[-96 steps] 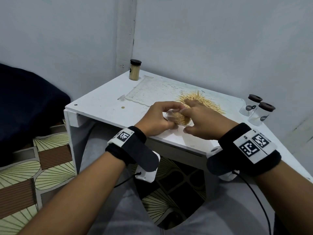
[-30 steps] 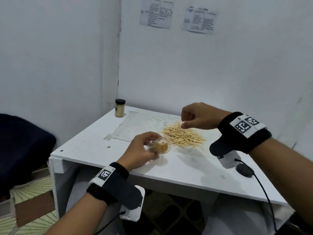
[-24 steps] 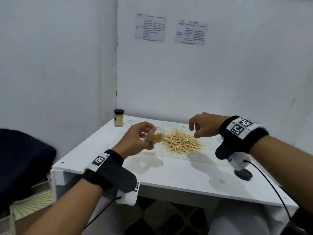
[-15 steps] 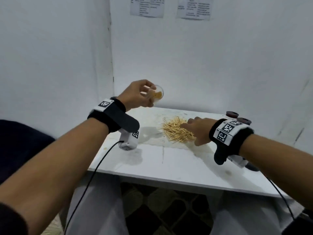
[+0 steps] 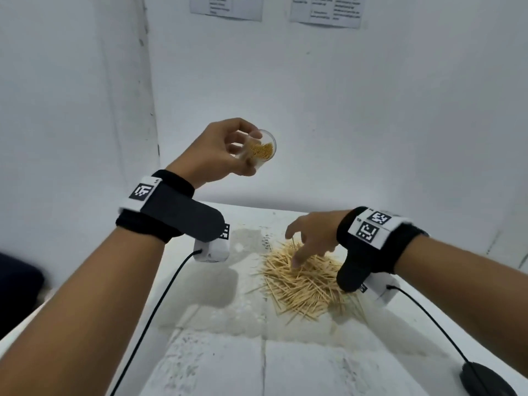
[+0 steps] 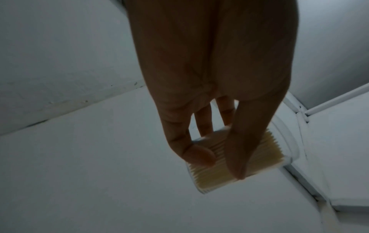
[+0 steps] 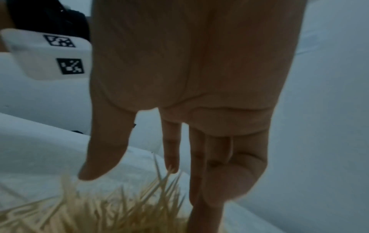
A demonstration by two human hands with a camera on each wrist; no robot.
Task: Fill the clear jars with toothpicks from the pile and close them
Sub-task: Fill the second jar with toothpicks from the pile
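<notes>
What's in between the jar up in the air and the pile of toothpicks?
Nothing. In the head view, the jar hangs in the left hand with only empty air and white wall above the toothpicks.

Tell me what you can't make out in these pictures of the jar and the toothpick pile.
- How full the jar is: in the head view the left hand covers its body.
- Whether the right hand has pinched any toothpicks: the right wrist view is blurred at the fingertips.
- The jar's lid: not seen in any view.
- The papers on the wall: cut off by the top edge, print too small.
</notes>
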